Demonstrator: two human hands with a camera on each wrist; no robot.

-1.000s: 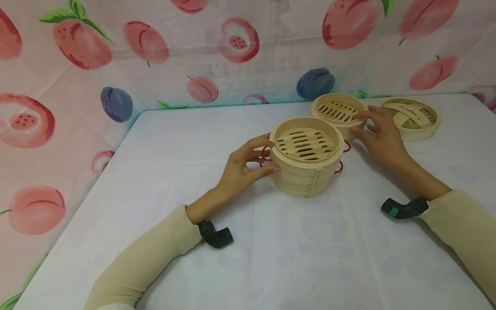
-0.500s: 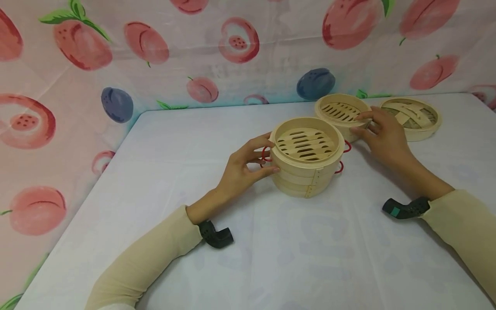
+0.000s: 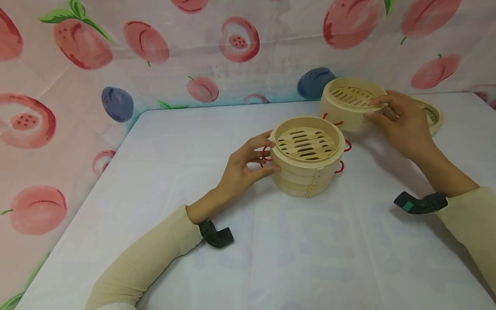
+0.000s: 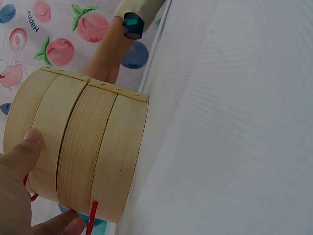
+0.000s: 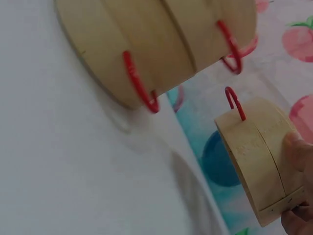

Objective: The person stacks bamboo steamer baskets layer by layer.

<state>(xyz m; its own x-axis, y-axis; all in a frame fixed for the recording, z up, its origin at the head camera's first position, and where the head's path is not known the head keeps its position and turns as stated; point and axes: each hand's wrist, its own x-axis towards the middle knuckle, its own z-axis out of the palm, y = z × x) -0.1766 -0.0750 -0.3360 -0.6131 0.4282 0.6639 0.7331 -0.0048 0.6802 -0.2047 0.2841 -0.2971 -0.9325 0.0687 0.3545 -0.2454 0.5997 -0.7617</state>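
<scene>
Two bamboo steamer baskets stand stacked on the table, the upper basket [image 3: 308,161] showing its slatted floor and red side loops. My left hand [image 3: 246,161] grips the stack's left side, thumb in front, fingers behind; in the left wrist view the thumb presses on the upper basket's wall. Behind and to the right, a third steamer basket [image 3: 345,114] is up off the table and slightly tilted. My right hand [image 3: 404,122] pinches its right rim, with the thumb outside. The right wrist view shows this held basket [image 5: 259,152] beside the stack, with one red loop.
A round woven steamer lid [image 3: 435,116] lies at the back right, partly hidden behind the right hand. White cloth covers the table [image 3: 310,254]. A fruit-print curtain [image 3: 271,47] hangs along the back edge and left side.
My right hand has lifted the third basket off the table and moved it up and slightly right, now overlapping the lid. My left hand and the stack stay in place.
</scene>
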